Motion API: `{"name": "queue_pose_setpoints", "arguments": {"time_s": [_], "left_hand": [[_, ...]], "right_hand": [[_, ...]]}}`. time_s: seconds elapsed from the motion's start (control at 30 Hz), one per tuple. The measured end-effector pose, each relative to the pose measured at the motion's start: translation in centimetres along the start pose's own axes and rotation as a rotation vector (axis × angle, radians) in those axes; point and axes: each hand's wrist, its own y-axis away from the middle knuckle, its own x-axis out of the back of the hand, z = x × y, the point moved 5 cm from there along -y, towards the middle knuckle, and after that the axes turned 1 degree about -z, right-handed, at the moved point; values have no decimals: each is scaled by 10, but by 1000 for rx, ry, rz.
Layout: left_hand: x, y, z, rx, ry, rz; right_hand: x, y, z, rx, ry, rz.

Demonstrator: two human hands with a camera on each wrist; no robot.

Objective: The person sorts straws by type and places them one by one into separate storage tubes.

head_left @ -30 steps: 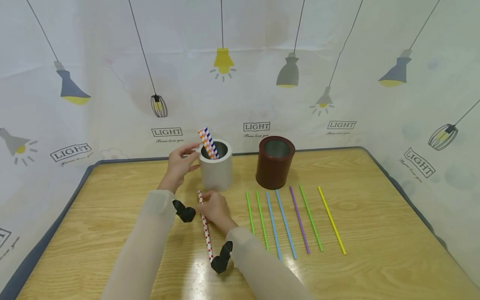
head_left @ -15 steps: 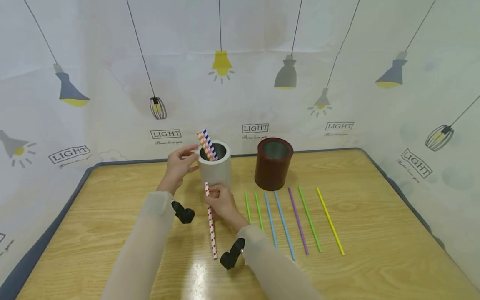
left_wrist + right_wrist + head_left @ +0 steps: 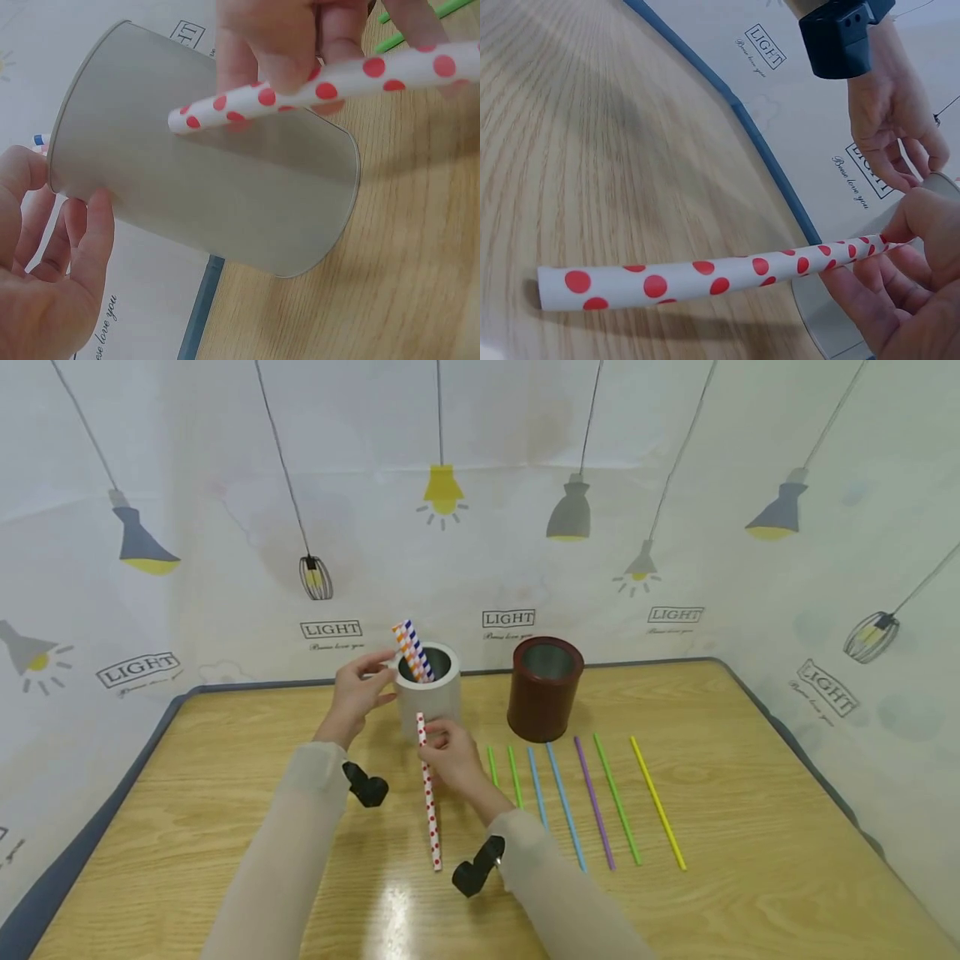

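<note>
The right hand (image 3: 450, 753) pinched a white paper straw with red dots (image 3: 430, 793) near its upper end, fingers and thumb curled round it. The straw slanted from the hand down toward the person, its upper tip just in front of the white cylindrical cup (image 3: 431, 697); its lower end looked lifted off the wooden tabletop (image 3: 750, 827), though the head view did not settle that. In the left wrist view the straw (image 3: 330, 86) crossed in front of the cup's wall (image 3: 225, 202), and the right wrist view showed its dotted length (image 3: 705, 274) held above the wood.

The left hand (image 3: 358, 689) rested against the left side of the white cup near its rim, its fingers loosely curved along the wall. Whether it truly gripped the cup or only steadied it could not be told. Inside the cup stood two striped straws, one orange (image 3: 406, 647) and one blue (image 3: 417, 645), leaning left above the rim.

A dark red cup (image 3: 543, 689) stood to the right of the white one, apart from it. In front of it, a row of thin plastic straws (image 3: 570, 793) in green, blue, purple and yellow lay side by side on the tabletop. Black wrist cameras (image 3: 366, 783) sat on both forearms.
</note>
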Motion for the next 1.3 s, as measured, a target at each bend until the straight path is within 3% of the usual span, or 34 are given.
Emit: {"name": "queue_pose_setpoints", "arguments": {"time_s": [0.33,0.57,0.83,1.3], "left_hand": [[0,0,1,7,-14,6],[1,2,3,21,-15,1],[0,1,2,25,-16,-2],[0,1,4,4,-29,2]], "right_hand": [[15,4,-10,40,-68,88],[34,7,-34,88,-114,115],[60,-11,-45,144,-48,175],[87,-43,-93,255,59,169]]}}
